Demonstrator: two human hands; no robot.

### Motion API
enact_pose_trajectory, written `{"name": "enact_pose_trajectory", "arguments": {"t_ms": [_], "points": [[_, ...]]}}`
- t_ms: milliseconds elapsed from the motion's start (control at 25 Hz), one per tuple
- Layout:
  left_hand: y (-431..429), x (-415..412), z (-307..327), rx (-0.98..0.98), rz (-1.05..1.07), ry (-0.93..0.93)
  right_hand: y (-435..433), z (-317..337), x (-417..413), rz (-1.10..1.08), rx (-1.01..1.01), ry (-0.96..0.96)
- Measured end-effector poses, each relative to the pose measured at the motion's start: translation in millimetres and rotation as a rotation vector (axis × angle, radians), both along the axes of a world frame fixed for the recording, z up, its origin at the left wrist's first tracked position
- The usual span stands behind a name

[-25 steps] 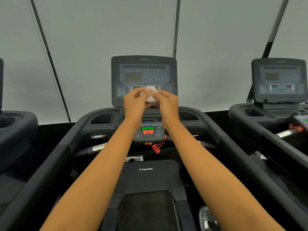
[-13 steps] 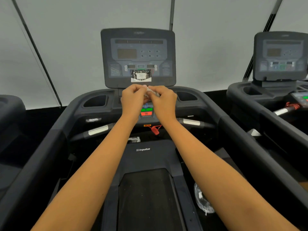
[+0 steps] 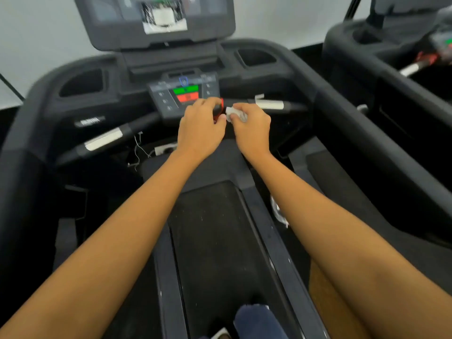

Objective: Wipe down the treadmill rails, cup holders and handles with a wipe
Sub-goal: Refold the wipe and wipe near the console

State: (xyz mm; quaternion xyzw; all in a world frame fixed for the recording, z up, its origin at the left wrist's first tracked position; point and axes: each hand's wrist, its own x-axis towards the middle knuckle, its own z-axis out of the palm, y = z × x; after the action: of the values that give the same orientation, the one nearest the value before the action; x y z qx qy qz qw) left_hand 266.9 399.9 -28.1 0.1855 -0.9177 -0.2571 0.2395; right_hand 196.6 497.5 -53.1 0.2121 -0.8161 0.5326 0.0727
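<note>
Well, mid-frame, just below the green and red buttons [image 3: 186, 92], fingers of the right hand [image 3: 253, 129] pinch the crumpled white wipe [image 3: 236, 114] while the left hand [image 3: 200, 129] curls its fingers round a red clip [image 3: 221, 105].

I see bare forearms [image 3: 127, 241] behind the left hand [image 3: 200, 129] and right hand [image 3: 253, 132], with a navy trouser leg [image 3: 256, 319] and white-edged shoe [image 3: 220, 335] below.

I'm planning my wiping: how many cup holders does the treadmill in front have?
2: the left cup holder sits left of the button panel, the right cup holder right of it. None looks hidden.
</note>
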Motion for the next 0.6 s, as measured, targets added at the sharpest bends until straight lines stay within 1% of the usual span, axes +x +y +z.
{"name": "enact_pose_trajectory", "arguments": {"t_ms": [200, 360, 600], "points": [[24, -27, -64, -0.002, -0.09, -0.184, 29, -63, -25, -0.041, 0.198, -0.124], [36, -57, -118, -0.006, -0.127, -0.287, 43, -120, -59, -0.08, 0.282, -0.192], [56, -125, -202, -0.024, -0.157, -0.401, 56, -206, -125, -0.099, 0.42, -0.265]]}}
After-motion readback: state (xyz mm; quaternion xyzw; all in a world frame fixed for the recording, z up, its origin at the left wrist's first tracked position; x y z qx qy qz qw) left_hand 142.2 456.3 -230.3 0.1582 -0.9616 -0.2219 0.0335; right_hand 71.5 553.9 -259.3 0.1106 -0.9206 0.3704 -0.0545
